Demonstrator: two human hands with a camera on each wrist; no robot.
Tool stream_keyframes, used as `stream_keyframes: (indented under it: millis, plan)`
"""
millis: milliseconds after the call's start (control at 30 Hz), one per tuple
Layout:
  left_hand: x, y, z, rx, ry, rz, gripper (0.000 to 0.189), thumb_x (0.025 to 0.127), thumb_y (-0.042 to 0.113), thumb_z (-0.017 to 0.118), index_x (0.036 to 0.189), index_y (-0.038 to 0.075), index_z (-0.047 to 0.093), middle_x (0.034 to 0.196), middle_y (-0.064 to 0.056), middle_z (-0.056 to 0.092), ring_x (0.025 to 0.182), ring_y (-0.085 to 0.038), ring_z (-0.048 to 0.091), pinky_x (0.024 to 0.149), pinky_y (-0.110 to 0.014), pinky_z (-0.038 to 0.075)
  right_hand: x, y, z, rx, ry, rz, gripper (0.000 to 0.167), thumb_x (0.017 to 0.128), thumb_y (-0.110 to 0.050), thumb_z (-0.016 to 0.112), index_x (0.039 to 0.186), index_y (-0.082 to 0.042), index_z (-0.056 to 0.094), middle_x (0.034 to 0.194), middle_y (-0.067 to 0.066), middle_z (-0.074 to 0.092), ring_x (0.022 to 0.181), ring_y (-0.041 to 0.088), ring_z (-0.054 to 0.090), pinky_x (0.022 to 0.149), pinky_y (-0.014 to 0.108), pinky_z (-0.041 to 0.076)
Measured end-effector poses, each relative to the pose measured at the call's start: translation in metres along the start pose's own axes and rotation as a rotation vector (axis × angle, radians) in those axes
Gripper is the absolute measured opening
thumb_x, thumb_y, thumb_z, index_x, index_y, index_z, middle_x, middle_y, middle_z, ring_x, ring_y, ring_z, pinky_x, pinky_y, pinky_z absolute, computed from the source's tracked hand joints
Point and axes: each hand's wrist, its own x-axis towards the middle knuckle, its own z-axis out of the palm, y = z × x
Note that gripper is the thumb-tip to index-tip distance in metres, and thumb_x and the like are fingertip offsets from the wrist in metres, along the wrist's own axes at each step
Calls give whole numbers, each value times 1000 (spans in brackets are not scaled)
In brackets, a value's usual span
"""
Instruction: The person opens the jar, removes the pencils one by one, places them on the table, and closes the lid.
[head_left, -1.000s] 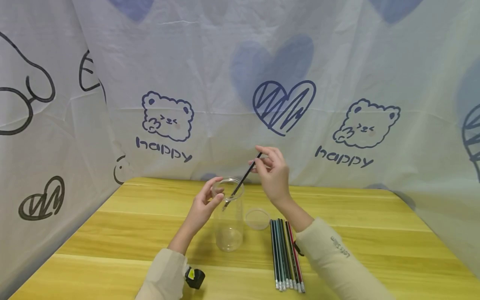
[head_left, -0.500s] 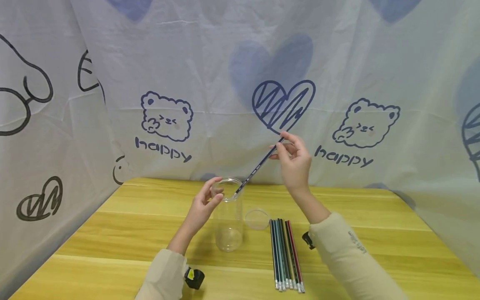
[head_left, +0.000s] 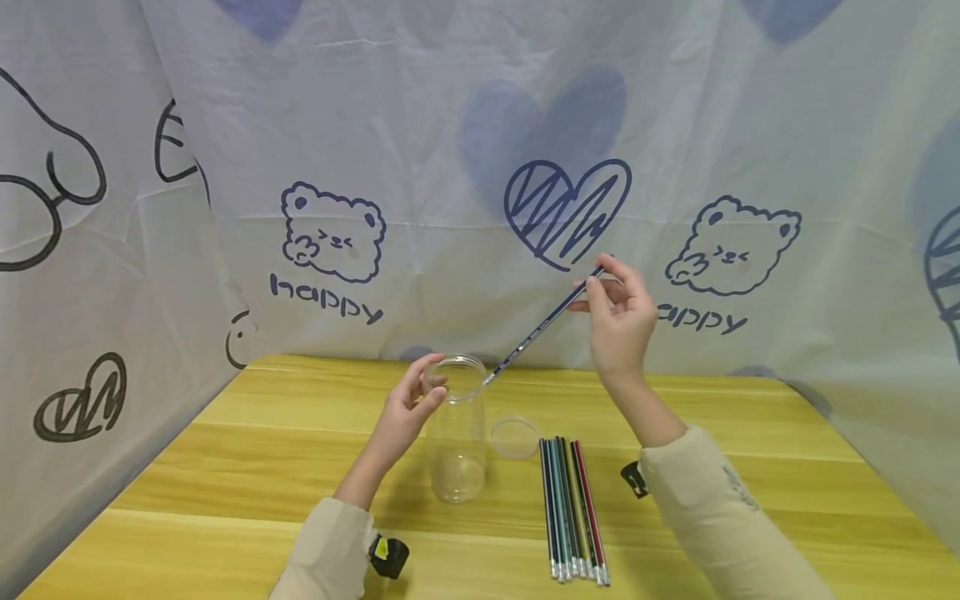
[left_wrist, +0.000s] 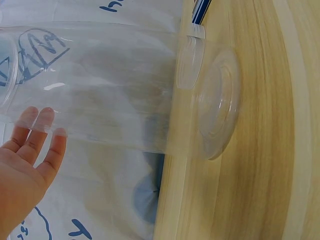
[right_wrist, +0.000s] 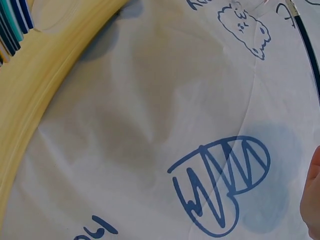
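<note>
A tall clear plastic jar point(head_left: 467, 433) stands upright on the table. My left hand point(head_left: 405, 417) grips it near the rim, thumb on the near side and fingers round the far side; several fingertips press its wall in the left wrist view. My right hand point(head_left: 624, 325) pinches a dark blue pencil point(head_left: 536, 333) near its upper end, raised in front of the backdrop. The pencil slants down to the left, its eraser end close to the right side of the jar's rim; whether they touch I cannot tell. No pencil shows inside the jar.
Right of the jar lies a round clear lid point(head_left: 515, 439). Several pencils point(head_left: 572, 508) lie side by side nearer me, eraser ends toward me. Behind the wooden table point(head_left: 750, 475) hangs a printed white cloth point(head_left: 450, 125).
My right hand has moved up and to the right with the pencil, drawing its eraser end from inside the jar's mouth to beside the rim. The left hand and jar have stayed put.
</note>
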Motion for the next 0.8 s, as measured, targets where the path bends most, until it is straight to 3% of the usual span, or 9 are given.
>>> stream_keyframes:
  millis: [200,467,800]
  plan:
    - [0,0,0,-1,0,5,43,89,8,51,131,8,40,109,-24,54,109,-35,48,88,-45,41,-2,3,-10,-10,-9,40,25,83,14,49,108,13,53,99,9,56,70,15,58,54,20,50]
    - [1,-2,-1,11,0,-4,44,88,9,51,131,9,40,109,-23,55,108,-34,49,87,-45,42,-11,15,-30,-113,-45,112,26,82,13,52,108,13,53,96,1,59,67,9,57,52,17,48]
    - [1,-2,0,8,-7,5,45,89,12,52,132,9,39,111,-24,54,109,-34,49,88,-46,41,-22,31,-57,-260,-108,291,27,82,10,55,109,10,55,97,9,57,62,4,54,52,17,48]
